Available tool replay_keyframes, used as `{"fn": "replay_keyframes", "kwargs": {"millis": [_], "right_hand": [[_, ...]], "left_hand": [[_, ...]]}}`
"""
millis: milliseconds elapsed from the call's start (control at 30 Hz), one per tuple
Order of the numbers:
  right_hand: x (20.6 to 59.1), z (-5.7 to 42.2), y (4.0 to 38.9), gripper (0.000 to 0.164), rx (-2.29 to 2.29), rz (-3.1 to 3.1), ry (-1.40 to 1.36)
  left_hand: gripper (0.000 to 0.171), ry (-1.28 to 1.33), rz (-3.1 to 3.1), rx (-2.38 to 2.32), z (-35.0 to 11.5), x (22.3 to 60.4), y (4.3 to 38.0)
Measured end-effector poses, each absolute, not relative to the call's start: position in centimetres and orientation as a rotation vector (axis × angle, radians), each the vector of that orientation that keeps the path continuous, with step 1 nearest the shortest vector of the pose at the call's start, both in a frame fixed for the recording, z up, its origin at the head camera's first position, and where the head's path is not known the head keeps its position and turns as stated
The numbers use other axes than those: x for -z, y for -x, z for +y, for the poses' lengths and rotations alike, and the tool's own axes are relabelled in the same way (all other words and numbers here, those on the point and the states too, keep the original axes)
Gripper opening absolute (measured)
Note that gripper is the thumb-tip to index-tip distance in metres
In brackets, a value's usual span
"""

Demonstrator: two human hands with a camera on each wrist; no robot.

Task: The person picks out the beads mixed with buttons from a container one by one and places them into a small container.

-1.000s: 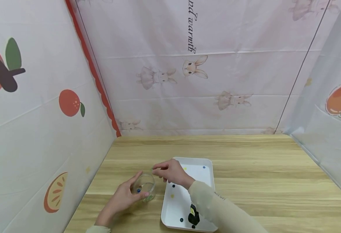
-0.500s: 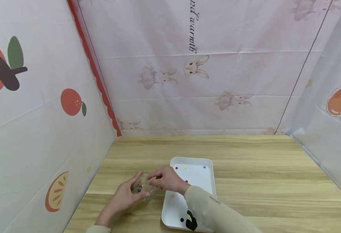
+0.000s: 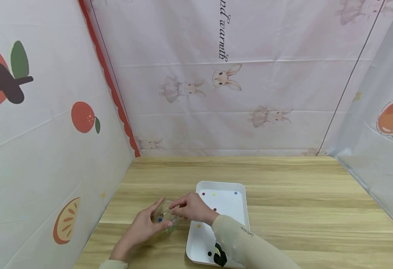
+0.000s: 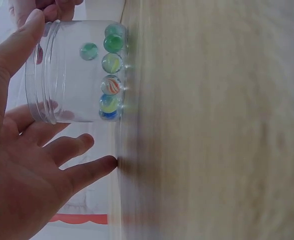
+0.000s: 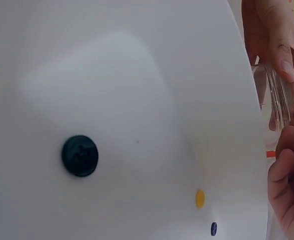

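My left hand grips a clear screw-neck jar near its rim, thumb on one side and fingers on the other. Several glass marbles lie along the jar's bottom, among them an orange-striped marble. One green marble is inside the jar, above that layer and apart from it. Over the jar's mouth is my right hand, with bent fingers right at the rim. Nothing shows between its fingertips in the head view. In the right wrist view those fingers are beside the jar's neck.
A white tray stands right of the jar, under my right forearm. Small buttons lie spread in it, including a dark button and a yellow button. Printed cloth walls enclose the wooden table.
My right hand has moved left and down from beside the jar to its mouth. The green marble at its fingertips no longer shows there. My left hand holds the jar in place.
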State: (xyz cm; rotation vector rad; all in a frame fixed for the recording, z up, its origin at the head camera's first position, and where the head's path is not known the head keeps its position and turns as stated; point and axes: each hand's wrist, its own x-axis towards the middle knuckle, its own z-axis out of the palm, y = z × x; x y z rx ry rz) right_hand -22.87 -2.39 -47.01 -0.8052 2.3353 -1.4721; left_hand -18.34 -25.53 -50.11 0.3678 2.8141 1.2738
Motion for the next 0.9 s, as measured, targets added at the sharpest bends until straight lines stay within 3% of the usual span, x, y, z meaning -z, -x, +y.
{"fn": "replay_keyframes", "kwargs": {"millis": [267, 533, 900], "right_hand": [[46.7, -2.2, 22.9, 0.017, 1.456, 2.351, 0.777], [45.2, -1.2, 23.3, 0.024, 1.403, 2.483, 0.797], [43.2, 1.0, 24.3, 0.024, 1.348, 2.675, 0.784]], "left_hand": [[0.098, -0.376, 2.812, -1.275, -25.5, 50.1, 18.3], [0.101, -0.452, 2.846, -1.128, -25.8, 49.1, 18.2], [0.091, -0.573, 2.987, -0.965, -25.7, 46.4, 19.6]]}}
